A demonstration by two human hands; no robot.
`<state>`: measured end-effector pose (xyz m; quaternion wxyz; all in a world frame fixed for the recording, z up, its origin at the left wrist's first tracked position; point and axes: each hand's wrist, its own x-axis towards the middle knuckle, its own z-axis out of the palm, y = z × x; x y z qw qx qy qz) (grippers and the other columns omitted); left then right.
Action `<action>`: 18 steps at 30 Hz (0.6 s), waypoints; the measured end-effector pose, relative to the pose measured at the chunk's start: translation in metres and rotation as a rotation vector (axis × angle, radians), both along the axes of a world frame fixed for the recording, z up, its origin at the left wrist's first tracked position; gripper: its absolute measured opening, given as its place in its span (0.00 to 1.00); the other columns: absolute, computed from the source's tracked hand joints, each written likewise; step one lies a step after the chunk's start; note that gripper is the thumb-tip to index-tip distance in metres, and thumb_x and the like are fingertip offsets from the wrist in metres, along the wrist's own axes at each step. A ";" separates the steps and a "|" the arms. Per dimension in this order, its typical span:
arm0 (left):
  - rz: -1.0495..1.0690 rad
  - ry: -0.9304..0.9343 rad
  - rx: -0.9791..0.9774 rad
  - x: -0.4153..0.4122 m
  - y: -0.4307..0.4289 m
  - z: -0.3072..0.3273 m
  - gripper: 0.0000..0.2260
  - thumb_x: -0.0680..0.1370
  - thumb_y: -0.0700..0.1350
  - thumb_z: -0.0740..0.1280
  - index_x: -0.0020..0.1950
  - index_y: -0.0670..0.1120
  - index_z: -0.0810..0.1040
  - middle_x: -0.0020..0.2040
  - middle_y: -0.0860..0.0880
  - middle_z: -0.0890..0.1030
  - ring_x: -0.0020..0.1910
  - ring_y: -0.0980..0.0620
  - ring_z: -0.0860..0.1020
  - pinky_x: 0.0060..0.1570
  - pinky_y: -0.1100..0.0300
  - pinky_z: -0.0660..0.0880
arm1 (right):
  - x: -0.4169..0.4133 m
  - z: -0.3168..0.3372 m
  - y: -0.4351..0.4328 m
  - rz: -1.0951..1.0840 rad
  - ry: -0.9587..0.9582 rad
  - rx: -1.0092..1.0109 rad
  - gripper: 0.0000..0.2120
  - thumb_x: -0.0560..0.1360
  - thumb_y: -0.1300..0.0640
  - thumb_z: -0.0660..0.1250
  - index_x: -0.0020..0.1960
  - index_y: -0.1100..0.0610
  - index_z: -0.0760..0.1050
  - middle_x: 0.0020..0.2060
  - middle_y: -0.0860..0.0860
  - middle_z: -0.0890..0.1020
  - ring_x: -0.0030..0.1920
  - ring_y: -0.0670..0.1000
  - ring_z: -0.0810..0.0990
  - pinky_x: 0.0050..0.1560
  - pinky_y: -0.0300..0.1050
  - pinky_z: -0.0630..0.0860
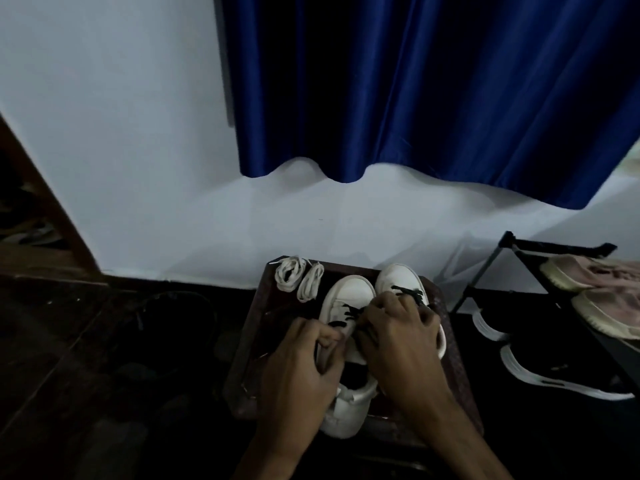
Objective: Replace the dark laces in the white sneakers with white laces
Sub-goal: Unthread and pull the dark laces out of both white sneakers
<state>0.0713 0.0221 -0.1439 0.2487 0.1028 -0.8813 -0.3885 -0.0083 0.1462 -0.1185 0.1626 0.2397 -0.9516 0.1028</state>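
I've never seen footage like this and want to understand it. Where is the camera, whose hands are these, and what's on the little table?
There is no machine here. A person wears one camera on the head, and it looks down at their own hands. A small dark table holds two white sneakers with dark laces. The left hand grips the side of the nearer sneaker. The right hand curls its fingers at that shoe's dark lace and seems to pinch it, though the picture is too dim to show the fingertips. The other sneaker stands beside it. Two bundles of white laces lie at the table's far left corner, untouched. A shoe rack stands at the right.
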 end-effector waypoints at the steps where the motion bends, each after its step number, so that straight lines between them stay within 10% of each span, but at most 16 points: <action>1: 0.011 -0.018 0.010 -0.001 0.001 -0.002 0.06 0.72 0.56 0.66 0.41 0.55 0.73 0.42 0.59 0.72 0.34 0.61 0.72 0.33 0.66 0.67 | -0.002 0.001 0.002 0.016 -0.008 -0.004 0.06 0.64 0.48 0.67 0.39 0.49 0.79 0.44 0.47 0.78 0.47 0.55 0.77 0.46 0.55 0.71; 7: 0.076 -0.034 0.101 -0.004 0.006 -0.009 0.13 0.70 0.51 0.72 0.38 0.59 0.67 0.41 0.61 0.69 0.35 0.61 0.72 0.30 0.73 0.61 | -0.012 0.030 0.007 0.150 -0.342 0.127 0.07 0.71 0.39 0.69 0.45 0.40 0.78 0.56 0.37 0.70 0.64 0.44 0.63 0.57 0.49 0.55; 11: 0.075 0.011 0.147 -0.004 0.009 -0.013 0.13 0.70 0.48 0.73 0.38 0.57 0.68 0.42 0.59 0.71 0.39 0.62 0.75 0.32 0.73 0.66 | -0.029 0.059 0.033 0.392 -0.671 0.017 0.15 0.69 0.29 0.62 0.45 0.37 0.78 0.55 0.35 0.73 0.62 0.39 0.68 0.65 0.52 0.66; 18: 0.053 0.050 0.234 -0.007 0.009 -0.020 0.13 0.69 0.50 0.72 0.39 0.60 0.67 0.42 0.59 0.72 0.42 0.66 0.75 0.38 0.76 0.69 | -0.018 0.045 0.002 0.137 -0.327 0.291 0.13 0.75 0.36 0.61 0.40 0.43 0.73 0.55 0.37 0.72 0.62 0.40 0.63 0.59 0.47 0.53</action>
